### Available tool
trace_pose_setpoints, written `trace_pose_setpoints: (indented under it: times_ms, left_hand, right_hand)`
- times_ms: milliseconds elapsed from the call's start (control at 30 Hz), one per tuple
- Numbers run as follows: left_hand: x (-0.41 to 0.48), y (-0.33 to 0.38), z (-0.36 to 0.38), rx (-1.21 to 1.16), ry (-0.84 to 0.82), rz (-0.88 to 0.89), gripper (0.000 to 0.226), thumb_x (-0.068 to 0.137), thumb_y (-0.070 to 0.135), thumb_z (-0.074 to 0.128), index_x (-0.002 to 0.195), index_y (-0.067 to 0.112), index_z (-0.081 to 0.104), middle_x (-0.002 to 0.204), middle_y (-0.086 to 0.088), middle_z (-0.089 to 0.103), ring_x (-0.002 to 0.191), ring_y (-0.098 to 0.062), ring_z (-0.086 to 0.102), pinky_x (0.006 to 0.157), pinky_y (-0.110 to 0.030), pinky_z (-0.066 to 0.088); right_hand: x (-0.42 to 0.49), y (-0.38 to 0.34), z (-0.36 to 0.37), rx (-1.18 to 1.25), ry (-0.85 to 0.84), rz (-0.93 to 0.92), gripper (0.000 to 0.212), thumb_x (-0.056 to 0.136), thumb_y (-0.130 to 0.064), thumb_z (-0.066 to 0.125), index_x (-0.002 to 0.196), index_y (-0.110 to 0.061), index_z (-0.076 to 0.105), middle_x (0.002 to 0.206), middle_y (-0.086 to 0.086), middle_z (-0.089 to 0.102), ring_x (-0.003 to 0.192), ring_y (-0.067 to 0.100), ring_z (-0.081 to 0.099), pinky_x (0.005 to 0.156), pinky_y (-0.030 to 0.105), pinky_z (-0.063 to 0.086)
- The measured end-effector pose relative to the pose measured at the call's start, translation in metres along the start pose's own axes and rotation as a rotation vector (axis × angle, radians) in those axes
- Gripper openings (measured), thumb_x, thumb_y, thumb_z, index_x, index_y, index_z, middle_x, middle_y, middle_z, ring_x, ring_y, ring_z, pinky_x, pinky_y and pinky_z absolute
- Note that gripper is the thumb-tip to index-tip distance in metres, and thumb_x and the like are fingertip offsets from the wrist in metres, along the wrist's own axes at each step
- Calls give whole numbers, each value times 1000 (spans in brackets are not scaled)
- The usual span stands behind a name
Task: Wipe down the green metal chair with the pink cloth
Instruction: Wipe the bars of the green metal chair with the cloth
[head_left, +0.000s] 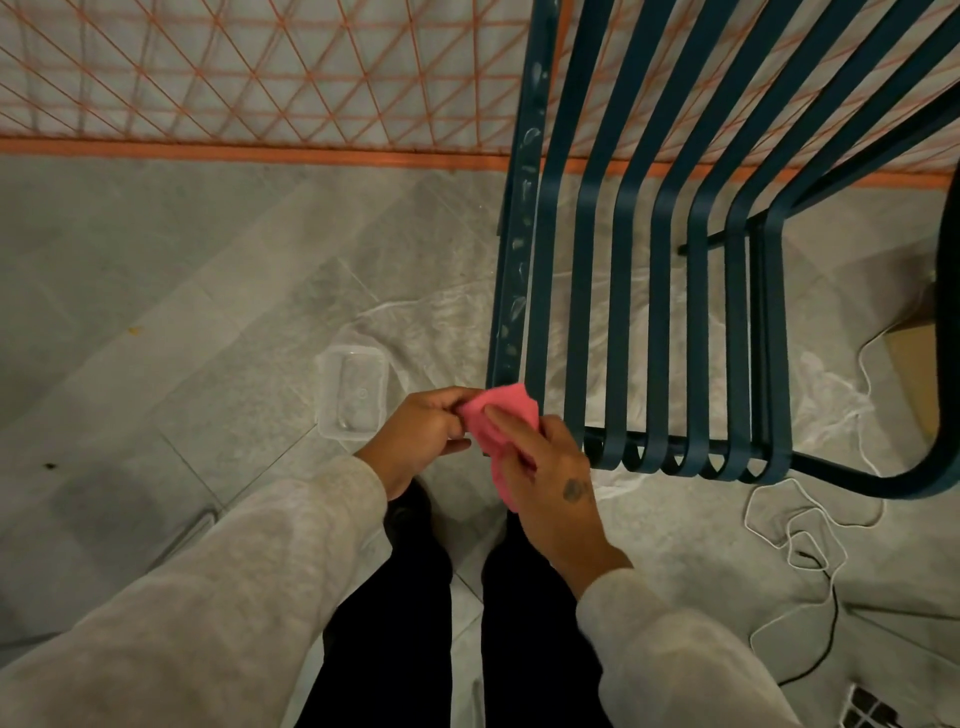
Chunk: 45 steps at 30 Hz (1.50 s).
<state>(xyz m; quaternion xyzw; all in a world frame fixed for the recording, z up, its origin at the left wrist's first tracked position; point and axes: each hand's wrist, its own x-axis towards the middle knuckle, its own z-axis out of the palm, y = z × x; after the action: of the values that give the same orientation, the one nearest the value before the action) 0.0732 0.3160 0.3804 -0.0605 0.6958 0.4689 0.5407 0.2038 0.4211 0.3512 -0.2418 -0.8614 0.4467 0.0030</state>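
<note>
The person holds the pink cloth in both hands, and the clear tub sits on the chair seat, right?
Not quite. The head view shows the clear tub on the floor, beside the green chair, not on its seat. Both the left hand and the right hand do hold the pink cloth.

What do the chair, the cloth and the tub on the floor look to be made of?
Chair: painted metal, dark green-blue with a satin sheen; thin flat slats bent in smooth curves. Pink cloth: soft fabric, matte, crumpling in loose folds. Tub: probably clear plastic; the floor shows through it.
</note>
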Motion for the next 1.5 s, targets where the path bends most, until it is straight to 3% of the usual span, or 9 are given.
trace_pose_setpoints:
  times_ms: [100, 233, 467, 633, 833, 1000, 1233, 1400, 1500]
  left_hand:
    - [-2, 2, 1, 6, -7, 6, 50, 87, -12, 40, 108, 25, 66, 109, 2, 70, 111, -17, 64, 99, -37, 51]
    - [1, 2, 1, 16, 7, -1, 49, 87, -13, 39, 111, 21, 65, 111, 2, 71, 107, -12, 66, 101, -39, 49]
    - [-1, 3, 1, 61, 23, 1, 50, 86, -15, 37, 113, 17, 64, 106, 0, 67, 105, -15, 64, 99, -39, 51]
    - [0, 7, 2, 27, 36, -8, 46, 86, -13, 41, 115, 13, 65, 109, -2, 71, 104, -15, 67, 98, -38, 50]
    - [4, 8, 1, 6, 75, -4, 45, 87, -10, 40, 103, 22, 68, 101, 3, 73, 95, -10, 69, 92, -34, 52]
    - [9, 17, 1, -18, 75, 20, 46, 87, -12, 39, 100, 23, 67, 101, 1, 72, 97, -13, 69, 89, -32, 53]
    - [14, 23, 1, -64, 91, 24, 48, 85, -11, 39, 102, 23, 69, 102, 0, 73, 98, -15, 69, 78, -26, 56]
    - [17, 23, -2, -82, 86, 5, 49, 84, -11, 40, 105, 22, 70, 103, 2, 74, 98, -13, 70, 92, -35, 54]
    - [19, 23, -4, -110, 76, -3, 49, 83, -12, 41, 108, 17, 71, 106, 2, 74, 100, -12, 70, 94, -36, 53]
  right_hand:
    - [-3, 4, -2, -24, -10, 16, 40, 93, -16, 62, 131, -29, 61, 110, 7, 57, 92, 19, 59, 84, 33, 57]
    - [30, -10, -9, -15, 77, 46, 38, 95, -14, 58, 130, -26, 62, 107, 6, 54, 90, 16, 55, 81, 13, 44]
    - [4, -1, 0, -29, 1, 39, 39, 95, -17, 60, 132, -30, 60, 108, 8, 55, 90, 23, 59, 82, 35, 58]
    - [35, -13, -9, -14, 67, 97, 38, 97, -17, 55, 131, -31, 60, 105, 1, 51, 88, 14, 53, 79, 9, 41]
    - [25, -12, -10, -5, 23, 76, 38, 96, -18, 56, 131, -33, 60, 102, 1, 54, 86, 16, 57, 81, 20, 49]
    - [37, -13, -17, 65, 54, 191, 37, 97, -22, 56, 130, -37, 59, 101, 0, 55, 84, 7, 53, 79, 7, 43]
    - [34, -22, -2, 81, 86, 221, 64, 78, -39, 77, 134, -45, 48, 142, -1, 29, 125, 16, 41, 100, 26, 45]
    - [30, -16, 5, 179, 197, 195, 51, 86, -25, 71, 132, -38, 55, 128, -3, 48, 112, 11, 54, 95, 34, 54]
    - [21, -21, 9, 457, 158, 320, 49, 94, -24, 62, 136, -46, 50, 129, -21, 54, 117, 0, 54, 100, 31, 50]
